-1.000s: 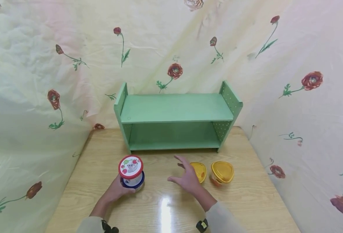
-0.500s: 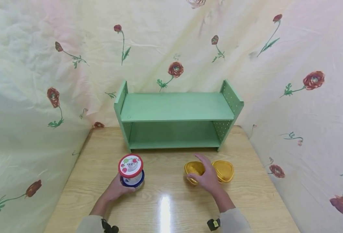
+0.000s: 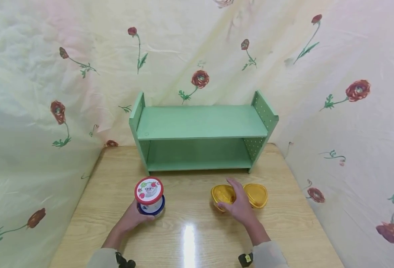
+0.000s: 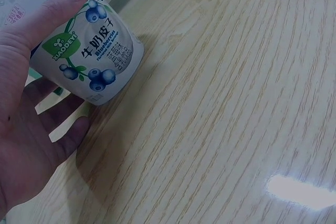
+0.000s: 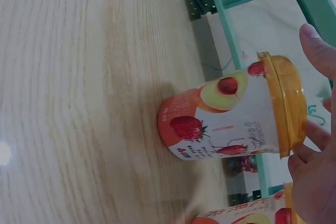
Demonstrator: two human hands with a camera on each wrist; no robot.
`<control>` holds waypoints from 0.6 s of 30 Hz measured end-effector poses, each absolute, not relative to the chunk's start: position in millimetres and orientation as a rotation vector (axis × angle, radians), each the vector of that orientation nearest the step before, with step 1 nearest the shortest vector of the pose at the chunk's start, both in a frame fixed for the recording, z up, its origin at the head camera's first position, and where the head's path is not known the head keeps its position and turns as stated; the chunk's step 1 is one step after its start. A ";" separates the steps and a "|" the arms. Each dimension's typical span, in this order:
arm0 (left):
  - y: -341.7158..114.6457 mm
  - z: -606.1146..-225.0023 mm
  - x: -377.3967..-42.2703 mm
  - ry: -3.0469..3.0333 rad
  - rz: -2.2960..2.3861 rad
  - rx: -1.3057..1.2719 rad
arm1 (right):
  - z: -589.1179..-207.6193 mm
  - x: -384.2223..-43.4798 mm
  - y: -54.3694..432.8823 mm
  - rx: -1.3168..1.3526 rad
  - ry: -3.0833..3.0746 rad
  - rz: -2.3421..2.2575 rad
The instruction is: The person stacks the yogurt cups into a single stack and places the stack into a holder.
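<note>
On the left of the table, my left hand (image 3: 131,219) grips a blueberry yogurt cup (image 4: 102,51) with a blue rim, thumb across its side. A second cup (image 3: 149,190), with a red berry-printed lid, is stacked on it; its barcode shows in the left wrist view. To the right, my right hand (image 3: 242,206) is spread over a fruit-printed yogurt cup (image 5: 220,114) with a yellow lid. The thumb stands apart from the lid, while the other fingers lie close by it; whether they touch cannot be told. Another yellow-lidded cup (image 3: 257,195) stands just right, partly behind the hand.
A green two-tier shelf (image 3: 201,123) with raised side panels stands at the back of the wooden table (image 3: 183,193). Flower-printed cloth (image 3: 170,56) hangs behind it and along both sides. Bright glare (image 3: 189,242) falls on the near middle of the table.
My right hand has moved right from the table's middle to the nearer yellow-lidded cup, settling there over the last half second. The left hand and its stacked cups have stayed put.
</note>
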State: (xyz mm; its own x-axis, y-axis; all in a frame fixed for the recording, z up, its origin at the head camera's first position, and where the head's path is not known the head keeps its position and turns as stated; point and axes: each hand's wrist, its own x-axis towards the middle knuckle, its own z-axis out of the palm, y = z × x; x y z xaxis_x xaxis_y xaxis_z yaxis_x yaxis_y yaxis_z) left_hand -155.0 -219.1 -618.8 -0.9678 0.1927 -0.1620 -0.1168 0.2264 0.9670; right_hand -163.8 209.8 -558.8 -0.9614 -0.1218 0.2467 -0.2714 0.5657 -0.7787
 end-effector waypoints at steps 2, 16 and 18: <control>-218.7 -618.3 -154.6 2.248 1.816 0.063 | -561.1 -164.1 210.3 0.304 -2.634 1.378; -218.5 -620.5 -154.8 2.244 1.808 0.040 | -579.2 -160.5 215.4 0.136 -2.704 1.498; -218.5 -620.9 -155.0 2.246 1.804 0.040 | -581.8 -160.3 215.6 0.111 -2.714 1.520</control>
